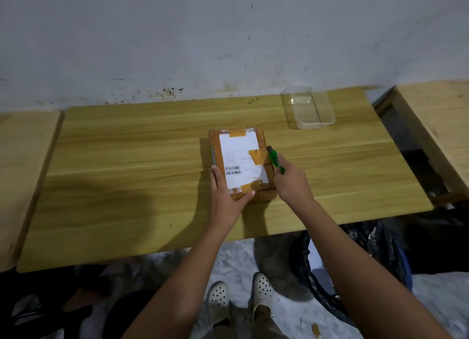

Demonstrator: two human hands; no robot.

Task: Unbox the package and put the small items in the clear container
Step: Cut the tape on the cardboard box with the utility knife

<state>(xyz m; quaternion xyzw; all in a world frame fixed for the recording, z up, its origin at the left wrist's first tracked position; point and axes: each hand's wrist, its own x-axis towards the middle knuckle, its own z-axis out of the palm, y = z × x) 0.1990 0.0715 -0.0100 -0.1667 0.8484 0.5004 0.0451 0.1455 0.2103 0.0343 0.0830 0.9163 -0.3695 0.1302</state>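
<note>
A brown cardboard package (239, 148) with a white shipping label and orange tape lies in the middle of the wooden table (127, 148). My left hand (225, 194) rests on its near left corner, fingers straight along the left side and thumb across the front edge. My right hand (291, 183) grips a green box cutter (275, 161), whose tip touches the package's right edge. An empty clear plastic container (308, 108) stands at the table's far right, apart from the package.
A wall runs behind the table. Other wooden tables stand at the left (22, 166) and right (441, 115). A black bin bag (368, 262) sits on the floor under the right front edge. My feet in white clogs (241, 295) are below.
</note>
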